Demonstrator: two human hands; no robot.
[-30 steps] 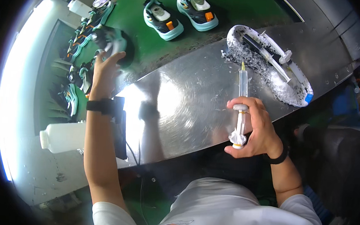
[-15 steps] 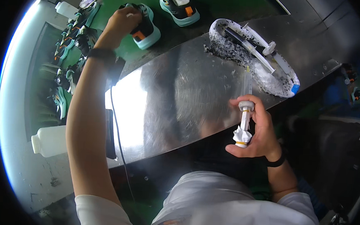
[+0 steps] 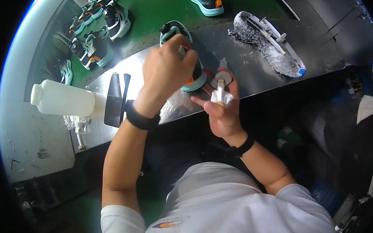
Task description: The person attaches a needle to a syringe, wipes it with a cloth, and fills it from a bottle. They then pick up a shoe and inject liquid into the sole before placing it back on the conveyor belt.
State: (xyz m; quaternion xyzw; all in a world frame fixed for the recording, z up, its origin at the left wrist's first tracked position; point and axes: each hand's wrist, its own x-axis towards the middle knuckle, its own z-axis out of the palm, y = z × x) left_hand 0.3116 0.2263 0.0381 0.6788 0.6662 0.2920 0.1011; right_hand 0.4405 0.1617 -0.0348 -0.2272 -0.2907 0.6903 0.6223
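Observation:
My left hand [image 3: 168, 68] is closed on the upper part of a black, mint and orange sneaker [image 3: 200, 78], over the metal bench in front of me. The hand hides much of the shoe's opening. Just right of the shoe, my right hand [image 3: 221, 112] grips a clear syringe [image 3: 222, 78] with a round flange and white wrapping round its plunger end. The syringe points away from me, its tip beyond my fingers. Farther right lies a white, sole-shaped tray [image 3: 298, 68] coated with white and black residue, holding at least one more syringe [image 3: 270, 40].
A whitish plastic bottle [image 3: 63, 98] lies at the left beside a dark angular holder [image 3: 116, 99]. Several matching sneakers [image 3: 99, 47] line the green surface at the back left. Another sneaker [image 3: 207, 2] stands at the far middle. The metal bench [image 3: 248, 84] has its edge close to me.
My left hand has brought the sneaker from the green surface nearer to me, over the metal bench. My right hand has moved left with the syringe, up beside the shoe. The view has shifted.

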